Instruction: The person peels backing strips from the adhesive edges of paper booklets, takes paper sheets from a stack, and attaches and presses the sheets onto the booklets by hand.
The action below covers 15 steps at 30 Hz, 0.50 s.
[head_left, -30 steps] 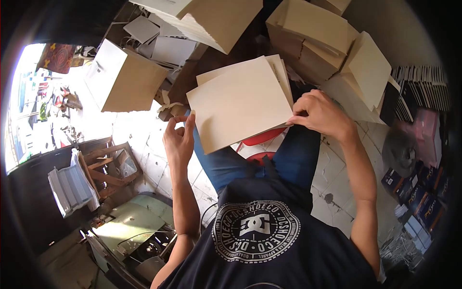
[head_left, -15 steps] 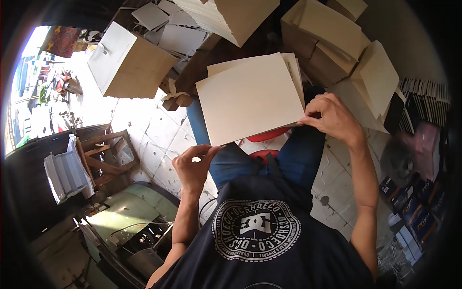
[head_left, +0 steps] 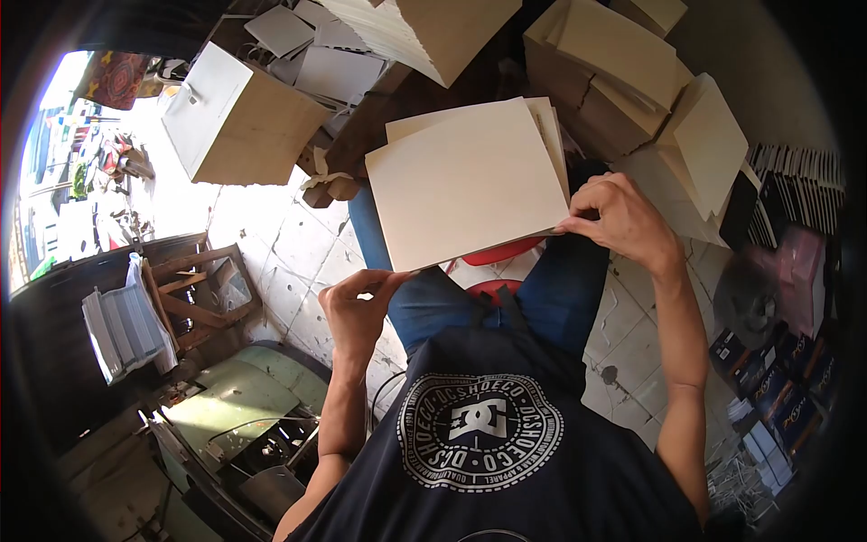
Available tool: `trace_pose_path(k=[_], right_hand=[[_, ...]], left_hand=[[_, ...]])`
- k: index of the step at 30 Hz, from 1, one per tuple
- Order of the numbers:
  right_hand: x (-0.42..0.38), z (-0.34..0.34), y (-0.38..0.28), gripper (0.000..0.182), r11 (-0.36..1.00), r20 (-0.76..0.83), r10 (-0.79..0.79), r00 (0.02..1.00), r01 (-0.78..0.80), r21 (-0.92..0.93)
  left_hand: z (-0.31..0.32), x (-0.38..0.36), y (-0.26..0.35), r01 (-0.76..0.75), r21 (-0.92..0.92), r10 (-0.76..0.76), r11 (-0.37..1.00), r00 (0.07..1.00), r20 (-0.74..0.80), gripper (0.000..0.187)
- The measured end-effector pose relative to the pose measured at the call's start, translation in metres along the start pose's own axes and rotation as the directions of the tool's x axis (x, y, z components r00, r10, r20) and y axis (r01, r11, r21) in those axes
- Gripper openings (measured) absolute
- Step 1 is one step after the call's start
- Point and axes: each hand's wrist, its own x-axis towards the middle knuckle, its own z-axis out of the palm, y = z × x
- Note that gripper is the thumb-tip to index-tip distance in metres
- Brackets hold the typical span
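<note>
A cream paper sheet lies over my lap on top of more cream sheets, whose edges stick out at the back and right. With thumb and fingers, my left hand pinches the sheet's near left corner. My right hand holds the near right corner in the same kind of pinch. Between the two hands the near edge runs straight, with a thin dark line beneath it. Both of my knees, in blue jeans, show below the sheets.
A tall block of cream paper stands ahead, and more cream stacks lean at the right. Left of centre is a paper-sided block beside loose white sheets. Dark-edged books line the far right. A greenish machine sits at lower left.
Very little differs. My left hand has shifted slightly to the left at its corner, and the sheet keeps nearly the same place.
</note>
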Motion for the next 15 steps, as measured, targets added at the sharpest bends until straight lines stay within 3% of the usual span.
trace_pose_path(k=[15], right_hand=[[-0.0016,0.0058,0.0057,0.025,1.0,-0.033,0.006,0.999,-0.007,-0.013]], left_hand=[[-0.0036,0.0043,0.0019,0.027,-0.024,-0.025,0.999,0.997,0.068,0.018]])
